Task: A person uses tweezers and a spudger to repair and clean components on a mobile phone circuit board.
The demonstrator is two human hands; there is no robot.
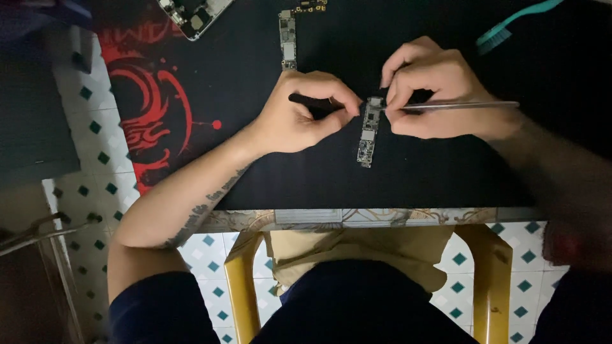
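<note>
A narrow phone circuit board (368, 135) lies lengthwise on the black desk mat (268, 172). My left hand (305, 114) is closed around a black tool (307, 100) whose tip reaches the board's upper end. My right hand (433, 95) pinches silver tweezers (465, 106) lying across the hand, with their tip also at the board's top. Both hands meet over that end of the board.
A second narrow circuit board (288, 39) lies farther back on the mat. An opened phone body (194, 14) sits at the top left. A teal brush (513, 24) rests at the top right. Below the table edge (357, 216) are a yellow stool (239, 286) and a tiled floor.
</note>
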